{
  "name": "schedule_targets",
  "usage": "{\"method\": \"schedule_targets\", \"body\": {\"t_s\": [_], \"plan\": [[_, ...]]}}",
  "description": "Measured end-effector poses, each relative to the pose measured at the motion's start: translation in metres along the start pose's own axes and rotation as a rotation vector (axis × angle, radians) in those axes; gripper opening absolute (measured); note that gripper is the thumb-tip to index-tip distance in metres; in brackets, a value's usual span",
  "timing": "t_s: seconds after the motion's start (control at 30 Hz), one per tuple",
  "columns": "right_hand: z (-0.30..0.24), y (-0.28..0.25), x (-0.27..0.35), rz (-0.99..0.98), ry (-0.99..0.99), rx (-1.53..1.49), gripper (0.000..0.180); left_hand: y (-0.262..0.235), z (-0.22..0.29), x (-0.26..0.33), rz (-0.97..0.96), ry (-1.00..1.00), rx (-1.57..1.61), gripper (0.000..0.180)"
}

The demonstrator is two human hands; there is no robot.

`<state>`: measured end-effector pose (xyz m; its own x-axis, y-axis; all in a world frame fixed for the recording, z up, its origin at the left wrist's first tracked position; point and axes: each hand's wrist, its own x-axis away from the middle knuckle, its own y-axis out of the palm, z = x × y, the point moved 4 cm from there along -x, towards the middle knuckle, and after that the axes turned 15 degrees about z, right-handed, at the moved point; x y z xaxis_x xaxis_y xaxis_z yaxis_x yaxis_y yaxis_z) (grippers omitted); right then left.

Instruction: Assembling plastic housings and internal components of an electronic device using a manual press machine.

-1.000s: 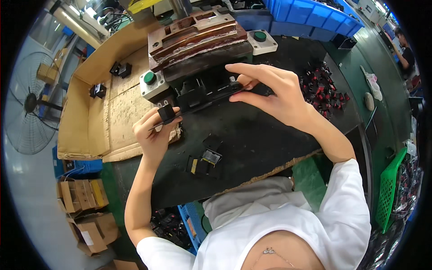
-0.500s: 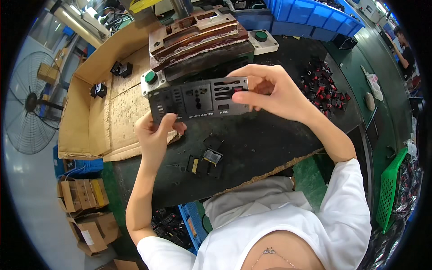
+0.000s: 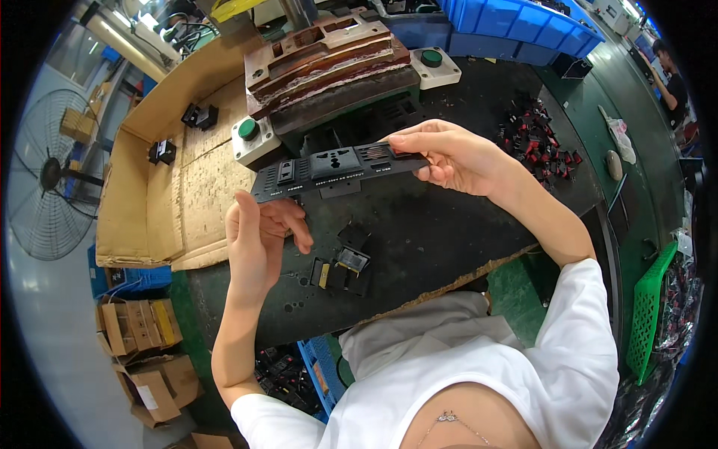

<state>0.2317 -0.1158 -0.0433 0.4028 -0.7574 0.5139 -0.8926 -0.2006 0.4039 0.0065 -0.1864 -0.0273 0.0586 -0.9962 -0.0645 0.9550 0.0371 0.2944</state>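
My right hand (image 3: pixel 456 161) pinches the right end of a black socket panel (image 3: pixel 299 178), a long slotted faceplate with an outlet in its middle. The panel hangs tilted above the dark workbench (image 3: pixel 419 247), its printed face up. My left hand (image 3: pixel 262 232) is at the panel's left end with thumb and fingers apart; whether it touches the panel I cannot tell. Below the panel lie several small black socket parts (image 3: pixel 351 260). Behind it stands a press fixture (image 3: pixel 329 63) of brown and metal layers, with a green button (image 3: pixel 248 129) at its left and another green button (image 3: pixel 431 58) at its right.
An open cardboard box (image 3: pixel 202 179) at the left holds black parts (image 3: pixel 200 116). To the right lies a pile of red-and-black switches (image 3: pixel 540 138). Blue bins (image 3: pixel 523 30) stand at the back, a fan (image 3: pixel 51 172) at far left, a green basket (image 3: pixel 649 314) at far right.
The panel has tipped flatter and its right end has lowered with my right hand. My left hand's fingers have opened from their grip on the left end.
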Motion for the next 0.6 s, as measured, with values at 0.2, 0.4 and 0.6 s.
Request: {"method": "schedule_targets", "body": {"t_s": [0.2, 0.4, 0.6], "plan": [[-0.009, 0.012, 0.014, -0.012, -0.376, 0.240, 0.037, 0.014, 0.003, -0.004, 0.204, -0.015, -0.068, 0.040], [0.000, 0.029, 0.030, -0.100, -0.690, 0.433, 0.035, 0.018, -0.022, 0.002, 0.000, -0.296, -0.020, 0.025], [0.005, 0.030, 0.028, -0.100, -0.672, 0.457, 0.029, 0.023, -0.026, 0.009, 0.071, -0.152, -0.046, 0.023]]}}
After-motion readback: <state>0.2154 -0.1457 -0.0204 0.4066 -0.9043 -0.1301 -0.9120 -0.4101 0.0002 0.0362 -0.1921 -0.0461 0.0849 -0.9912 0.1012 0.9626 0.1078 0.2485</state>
